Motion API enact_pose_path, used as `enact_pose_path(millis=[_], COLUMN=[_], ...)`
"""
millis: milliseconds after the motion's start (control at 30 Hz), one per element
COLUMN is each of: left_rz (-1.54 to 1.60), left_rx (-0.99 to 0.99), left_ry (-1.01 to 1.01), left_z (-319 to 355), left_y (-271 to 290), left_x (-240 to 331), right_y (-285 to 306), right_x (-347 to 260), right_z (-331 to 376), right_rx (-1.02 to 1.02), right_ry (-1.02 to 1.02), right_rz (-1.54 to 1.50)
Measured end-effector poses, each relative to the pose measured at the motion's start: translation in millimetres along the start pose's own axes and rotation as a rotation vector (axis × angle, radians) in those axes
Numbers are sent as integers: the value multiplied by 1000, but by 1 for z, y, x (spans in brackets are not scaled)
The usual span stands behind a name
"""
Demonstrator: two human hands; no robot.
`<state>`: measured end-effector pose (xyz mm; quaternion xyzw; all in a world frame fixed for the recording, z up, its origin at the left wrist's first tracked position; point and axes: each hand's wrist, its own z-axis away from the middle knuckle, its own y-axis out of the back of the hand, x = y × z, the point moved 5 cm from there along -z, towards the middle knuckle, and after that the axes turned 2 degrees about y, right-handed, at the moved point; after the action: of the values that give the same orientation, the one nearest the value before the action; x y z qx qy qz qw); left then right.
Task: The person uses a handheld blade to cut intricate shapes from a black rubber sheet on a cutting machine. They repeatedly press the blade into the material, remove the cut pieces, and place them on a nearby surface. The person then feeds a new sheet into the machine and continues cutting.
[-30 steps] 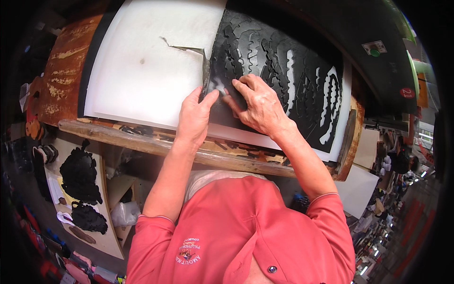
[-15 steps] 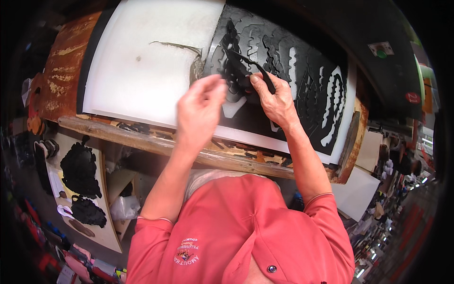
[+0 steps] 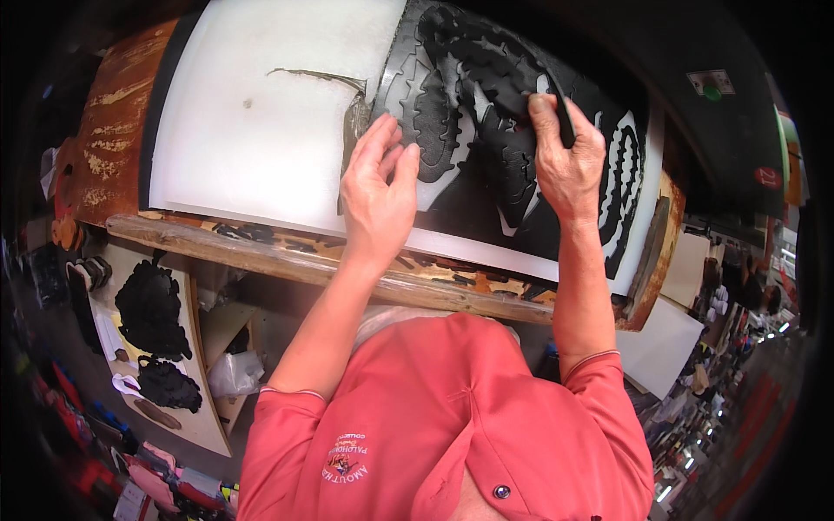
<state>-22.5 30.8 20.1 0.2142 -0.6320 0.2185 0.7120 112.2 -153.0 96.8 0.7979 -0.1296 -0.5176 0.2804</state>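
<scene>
My right hand (image 3: 569, 169) is closed, thumb against fingers, on a bent strip of black sheet (image 3: 560, 97) lifted off the board. The strip runs into a raised mass of black cut sheet with toothed edges in front of it. My left hand (image 3: 379, 193) is empty, its fingers slightly apart, over the left edge of the black material. Just beyond its fingertips lies an oval black piece with a toothed outline (image 3: 434, 122), surrounded by pale gaps. Under the raised part, how the cut shapes join is hard to make out.
A white board (image 3: 261, 148) with a torn, dark-edged gash extends to the left. A worn wooden rail (image 3: 287, 260) borders the front, with black scraps (image 3: 460, 280) behind it. Dark machinery with a green button (image 3: 712, 92) stands right. Black pieces (image 3: 148, 308) lie on a lower-left shelf.
My right hand has moved right, pulling the black strip with it and spreading the sheet. The toothed oval piece now shows clearly. My left hand has shifted slightly right and slowed.
</scene>
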Motion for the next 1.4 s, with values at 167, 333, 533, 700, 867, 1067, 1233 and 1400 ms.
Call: enact_pose_path(millis=[167,333,533,700,867,1067,1233,1400], left_rz=[-66,-135,-137,-244,129,519,675,346], left_rx=[-62,-138,-210,-260,-305,-243,-337,-391], left_ry=[36,158,127,79,306,505,525,445], left_z=[-6,-15,-41,-46,-38,-32,-35,-49], left_y=[1,5,6,-6,-18,-25,-41,-37], left_x=[13,17,23,18,-8,-20,-7,-5], right_y=[-26,-72,-76,-73,-66,-60,-60,-63], right_x=[-18,-8,-8,-5,-2,-2,9,18], right_z=[9,43,41,37,33,26,23,22], right_rx=[-32,-227,-201,-192,-212,-324,-394,-465], right_ry=[478,425,401,355,301,109,-245,-404], right_rz=[357,345,320,233,125,59,-165,-248])
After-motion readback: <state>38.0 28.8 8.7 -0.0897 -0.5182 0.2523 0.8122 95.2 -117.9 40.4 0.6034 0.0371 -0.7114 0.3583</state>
